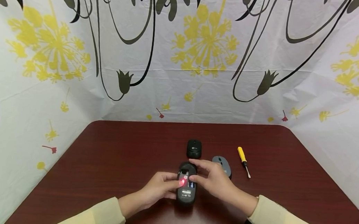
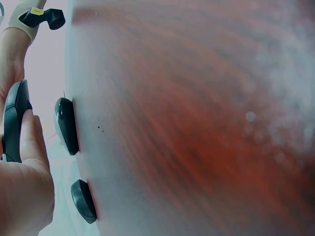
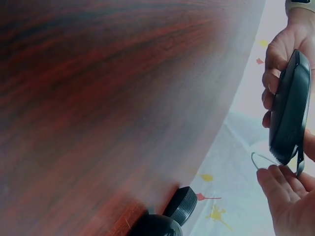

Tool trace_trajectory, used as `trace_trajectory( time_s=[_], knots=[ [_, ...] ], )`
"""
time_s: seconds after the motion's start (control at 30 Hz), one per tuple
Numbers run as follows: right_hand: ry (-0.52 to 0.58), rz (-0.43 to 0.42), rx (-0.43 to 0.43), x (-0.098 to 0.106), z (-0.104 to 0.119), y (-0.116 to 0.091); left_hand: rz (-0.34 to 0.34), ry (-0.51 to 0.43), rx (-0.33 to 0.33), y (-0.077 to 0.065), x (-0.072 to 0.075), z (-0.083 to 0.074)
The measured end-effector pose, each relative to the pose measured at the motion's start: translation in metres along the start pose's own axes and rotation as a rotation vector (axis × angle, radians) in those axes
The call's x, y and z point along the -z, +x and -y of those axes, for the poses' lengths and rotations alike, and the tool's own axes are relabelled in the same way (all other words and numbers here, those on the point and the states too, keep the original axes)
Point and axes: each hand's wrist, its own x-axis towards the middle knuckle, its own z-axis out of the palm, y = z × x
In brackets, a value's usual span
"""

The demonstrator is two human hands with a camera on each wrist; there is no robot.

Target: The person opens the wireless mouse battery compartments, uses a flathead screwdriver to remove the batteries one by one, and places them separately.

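A black computer mouse [image 1: 186,196] is held underside up above the table, its battery compartment open and a red light glowing beside my left thumb. My left hand [image 1: 156,189] grips it from the left, thumb on the underside and fingers beneath. From the right, my right hand [image 1: 218,180] pinches the far end, thumb by the compartment and fingertips at the top edge. In the right wrist view, a thin flap-like piece [image 3: 300,162] juts from the end of the mouse [image 3: 288,110] between my right thumb and fingers; whether it is the battery cover I cannot tell.
Just beyond the held mouse lies another black mouse [image 1: 194,148]. A grey mouse [image 1: 222,163] sits partly behind my right hand. Farther right is a screwdriver [image 1: 241,153] with a yellow handle. The dark red table [image 1: 126,150] meets a patterned cloth [image 1: 180,101] at its far edge.
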Motion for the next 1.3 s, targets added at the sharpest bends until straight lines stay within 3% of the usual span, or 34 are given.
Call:
trace_trajectory(
  time_s=[0.2, 0.47, 0.73, 1.07, 1.3],
  knots=[
    [0.017, -0.061, 0.055, 0.002, 0.001, 0.002, 0.004, 0.0, -0.002, -0.001, 0.0, -0.001],
    [-0.04, -0.172, 0.017, 0.007, 0.004, 0.003, -0.012, 0.01, -0.002, -0.002, -0.001, -0.002],
    [0.234, -0.163, -0.128, 0.015, 0.009, 0.005, -0.027, 0.016, 0.014, -0.001, 0.0, -0.005],
    [0.375, -0.119, -0.275, 0.029, 0.017, -0.004, -0.036, -0.024, -0.025, 0.0, 0.003, -0.005],
    [0.382, -0.08, -0.341, 0.038, 0.017, -0.016, -0.048, -0.024, -0.023, 0.0, 0.007, -0.008]
  ],
)
